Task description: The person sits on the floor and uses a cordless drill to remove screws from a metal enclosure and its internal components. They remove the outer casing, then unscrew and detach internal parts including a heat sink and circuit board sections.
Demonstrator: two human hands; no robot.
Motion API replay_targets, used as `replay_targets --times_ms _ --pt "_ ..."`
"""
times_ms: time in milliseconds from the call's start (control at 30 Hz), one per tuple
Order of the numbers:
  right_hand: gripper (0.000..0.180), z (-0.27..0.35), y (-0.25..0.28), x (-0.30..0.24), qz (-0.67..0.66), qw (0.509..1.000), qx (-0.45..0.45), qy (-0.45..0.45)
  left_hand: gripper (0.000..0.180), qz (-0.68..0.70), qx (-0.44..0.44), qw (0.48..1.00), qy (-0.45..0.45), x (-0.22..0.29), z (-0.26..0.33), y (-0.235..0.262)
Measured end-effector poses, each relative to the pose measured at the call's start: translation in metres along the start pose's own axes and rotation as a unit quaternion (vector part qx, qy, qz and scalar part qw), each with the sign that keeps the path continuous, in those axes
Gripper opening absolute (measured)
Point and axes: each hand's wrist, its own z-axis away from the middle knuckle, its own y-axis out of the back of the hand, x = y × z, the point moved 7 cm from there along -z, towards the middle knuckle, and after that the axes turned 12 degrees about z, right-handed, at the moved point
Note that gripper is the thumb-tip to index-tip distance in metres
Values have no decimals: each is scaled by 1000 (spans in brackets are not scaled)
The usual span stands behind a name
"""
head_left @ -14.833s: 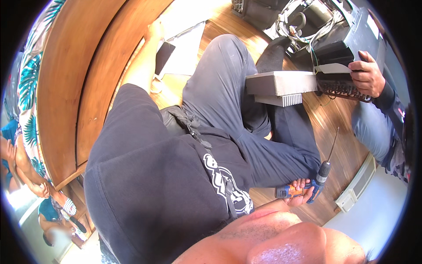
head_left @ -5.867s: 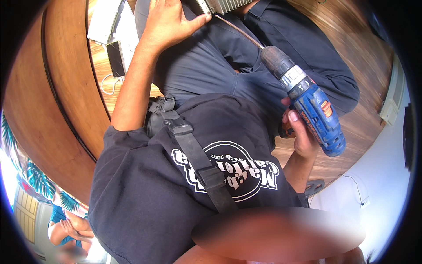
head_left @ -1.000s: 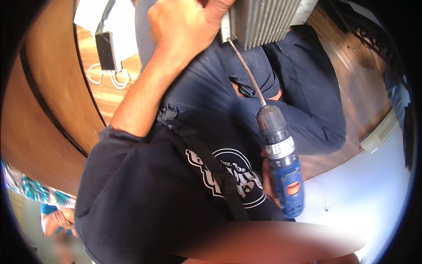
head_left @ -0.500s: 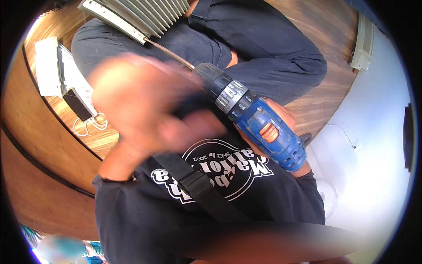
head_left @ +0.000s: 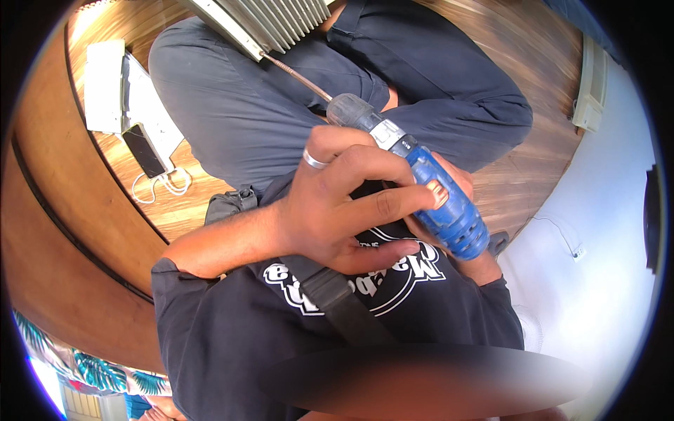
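Note:
A blue cordless drill (head_left: 449,217) with a grey chuck lies diagonally in front of my chest. My right hand (head_left: 456,175) is wrapped round its grip from beneath, mostly hidden by the drill body. Across its top reaches my left hand (head_left: 351,189), a silver ring on one finger. Its fingers are bent and apart, with one fingertip on the orange switch (head_left: 438,195) and the thumb free below. From the chuck a long, thin bit (head_left: 298,76) runs up to the end plate of a finned metal unit (head_left: 270,28), its tip at the plate's corner.
My crossed legs (head_left: 246,105) in dark trousers lie beyond the drill. On the wooden floor at left are a white box (head_left: 105,88), a phone (head_left: 143,151) and a coiled white cable (head_left: 168,184). Curved brown furniture (head_left: 77,175) stands left, a white wall (head_left: 590,281) right.
My left hand, blurred near the chuck before, has moved right and back onto the drill's top switch. The finned unit and the legs have shifted right in view.

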Motion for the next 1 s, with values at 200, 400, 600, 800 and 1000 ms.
replay_targets --times_ms 200,400,600,800,1000 --pt "33 7 0 4 -14 999 14 -28 52 -79 343 935 39 -76 8 114" --pt "37 7 -3 -5 30 999 4 -18 69 -219 324 879 274 -135 2 195" --pt "31 13 -4 -9 47 996 -14 -75 79 -364 282 845 272 -140 -13 165" --pt "24 12 -4 -15 79 997 0 -22 88 -462 211 819 265 -150 -12 162" --pt "35 16 2 -9 125 992 -6 -15 87 -426 251 834 243 -162 -4 156"
